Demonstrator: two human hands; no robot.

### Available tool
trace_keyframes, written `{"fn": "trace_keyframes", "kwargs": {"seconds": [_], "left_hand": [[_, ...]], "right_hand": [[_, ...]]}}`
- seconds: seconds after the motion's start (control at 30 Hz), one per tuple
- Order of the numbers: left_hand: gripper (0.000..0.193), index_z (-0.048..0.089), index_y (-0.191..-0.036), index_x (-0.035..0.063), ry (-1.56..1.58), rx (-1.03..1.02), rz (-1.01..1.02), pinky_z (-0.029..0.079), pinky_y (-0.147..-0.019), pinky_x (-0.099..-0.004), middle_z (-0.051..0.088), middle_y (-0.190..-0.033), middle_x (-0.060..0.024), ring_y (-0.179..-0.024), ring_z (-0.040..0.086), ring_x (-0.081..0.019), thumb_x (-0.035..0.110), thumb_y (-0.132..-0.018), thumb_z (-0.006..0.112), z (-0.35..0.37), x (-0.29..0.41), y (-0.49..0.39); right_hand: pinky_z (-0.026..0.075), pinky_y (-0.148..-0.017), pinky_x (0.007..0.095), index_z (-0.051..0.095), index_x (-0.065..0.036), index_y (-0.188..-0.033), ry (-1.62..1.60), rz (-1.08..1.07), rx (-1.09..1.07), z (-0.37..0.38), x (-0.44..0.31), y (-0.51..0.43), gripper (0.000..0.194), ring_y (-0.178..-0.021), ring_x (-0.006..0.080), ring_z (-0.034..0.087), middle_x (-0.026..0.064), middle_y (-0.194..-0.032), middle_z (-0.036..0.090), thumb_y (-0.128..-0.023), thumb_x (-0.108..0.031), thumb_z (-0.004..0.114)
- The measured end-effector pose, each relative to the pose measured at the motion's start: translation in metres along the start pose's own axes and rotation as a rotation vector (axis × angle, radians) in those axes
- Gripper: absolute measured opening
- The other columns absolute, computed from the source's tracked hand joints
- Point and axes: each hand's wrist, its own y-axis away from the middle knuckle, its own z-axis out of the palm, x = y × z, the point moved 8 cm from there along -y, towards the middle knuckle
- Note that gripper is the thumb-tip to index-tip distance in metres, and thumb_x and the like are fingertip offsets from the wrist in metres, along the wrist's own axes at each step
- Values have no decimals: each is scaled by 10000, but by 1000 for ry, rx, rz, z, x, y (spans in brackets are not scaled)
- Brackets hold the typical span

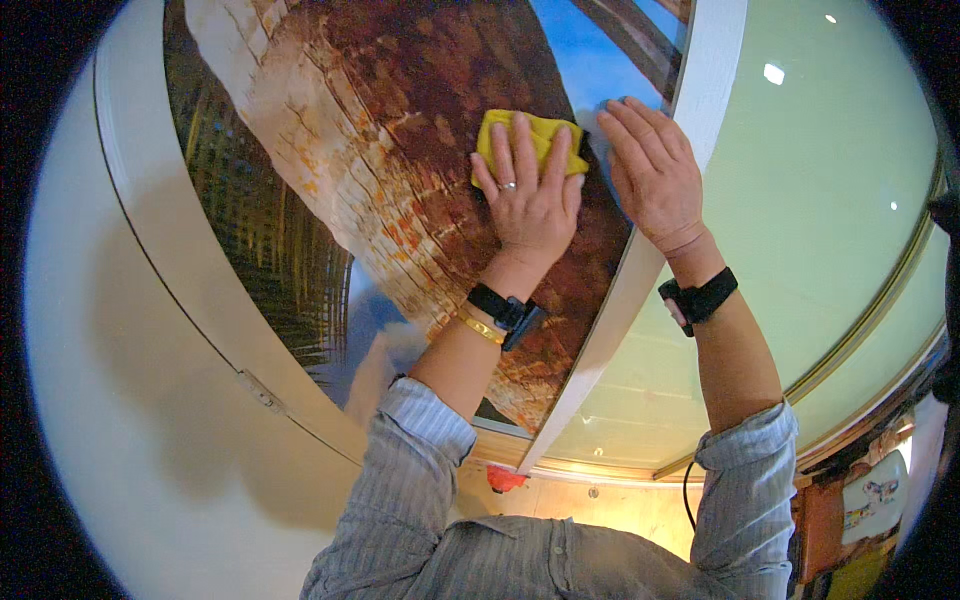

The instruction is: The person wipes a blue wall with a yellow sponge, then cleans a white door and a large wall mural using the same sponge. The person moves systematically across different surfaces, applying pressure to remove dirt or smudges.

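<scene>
A folded yellow cloth (491, 135) lies flat against a glossy picture panel (420, 67) with a brown, white and orange rock-like or bark-like pattern. Spread over the cloth, my left hand (534, 199) presses it to the surface; a ring, a gold bracelet and a black wrist strap are on that hand and wrist. My right hand (654, 169) rests at the panel's right side, over its blue part and beside the white frame strip (607, 322). Its fingers are nearly straight and nothing shows in it. A black band is around the right wrist.
A pale green glass panel (810, 247) with a metal edge strip stands on the right. On the left, a white frame with a hinge (260, 391) meets a pale wall (150, 450). Below are a small red object (505, 478), a wooden surface (592, 510) and a black cable (686, 499).
</scene>
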Motion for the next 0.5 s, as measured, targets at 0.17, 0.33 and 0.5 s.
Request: {"fn": "trace_keyframes", "kwargs": {"seconds": [0.17, 0.33, 0.5], "left_hand": [[538, 546, -1410, 254, 63, -118, 133, 90, -1141, -679, 320, -1565, -211, -1458, 229, -441, 393, -896, 625, 14, 37, 52], [528, 570, -1375, 284, 50, -210, 181, 130, -1131, -672, 383, -1521, -179, -1413, 299, -414, 418, -872, 658, 29, 46, 117], [501, 582, -1354, 286, 81, -221, 226, 176, -1096, -705, 415, -1468, -192, -1348, 347, -442, 369, -868, 670, 34, 40, 185]], "right_hand": [[436, -1050, 429, 613, -62, -1241, 11, -16, -10, 2, 1, 8, 419, -1225, 275, 559, 84, -1260, 625, -835, -136, 684], [427, -1065, 416, 650, -93, -1166, 92, -49, 22, 6, -2, 11, 323, -1239, 250, 552, 53, -1269, 623, -850, -149, 683], [425, -1067, 412, 656, -95, -1139, 121, -48, 4, 7, -3, 10, 290, -1246, 236, 549, 47, -1271, 622, -857, -159, 678]]}}
